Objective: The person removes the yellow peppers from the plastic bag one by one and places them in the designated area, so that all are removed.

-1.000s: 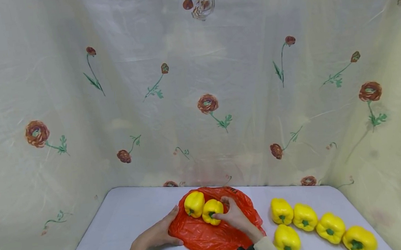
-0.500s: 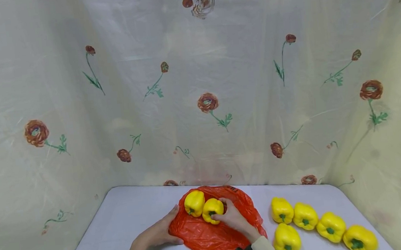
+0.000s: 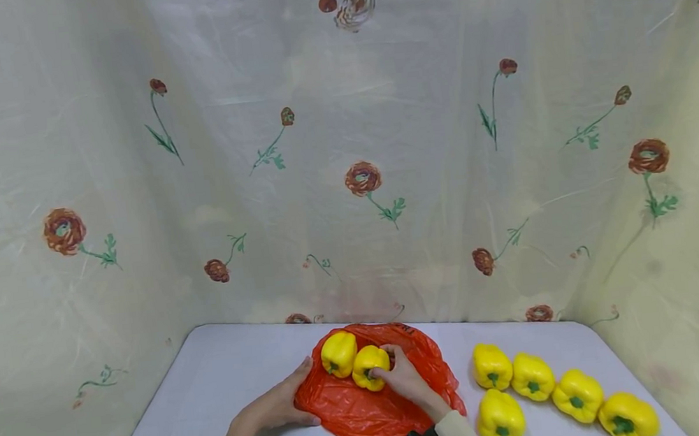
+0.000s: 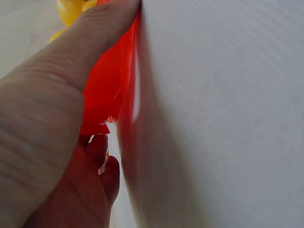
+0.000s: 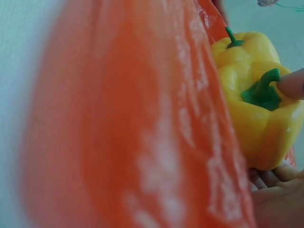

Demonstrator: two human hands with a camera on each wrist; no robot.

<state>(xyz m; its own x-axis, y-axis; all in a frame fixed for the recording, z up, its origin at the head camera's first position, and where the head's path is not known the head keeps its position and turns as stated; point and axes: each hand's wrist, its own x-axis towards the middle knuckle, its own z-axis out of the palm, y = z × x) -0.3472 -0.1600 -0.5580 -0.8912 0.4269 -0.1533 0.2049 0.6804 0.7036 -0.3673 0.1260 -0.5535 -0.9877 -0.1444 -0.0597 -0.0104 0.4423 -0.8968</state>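
Note:
Two yellow bell peppers lie side by side on the red plastic bag (image 3: 368, 413). My right hand (image 3: 412, 380) grips the right bell pepper (image 3: 366, 365), thumb beside its green stem and fingers at its far side. In the right wrist view this bell pepper (image 5: 266, 128) is close, with the other bell pepper (image 5: 254, 45) touching behind it. My left hand (image 3: 273, 408) rests against the bag's left edge, thumb and fingers spread apart. In the left wrist view the thumb (image 4: 90, 33) lies along the red plastic; some fingertips are bent near its lower corner.
More yellow bell peppers stand on the white table (image 3: 230, 356) to the right: a slanting row with one bell pepper (image 3: 531, 377) in it, and a single bell pepper (image 3: 500, 419) in front. A flowered curtain (image 3: 324, 213) closes the back and sides.
My right thumb has shifted slightly on the bell pepper near the stem, and the right wrist has moved a little left. The left hand and the bag stay where they were.

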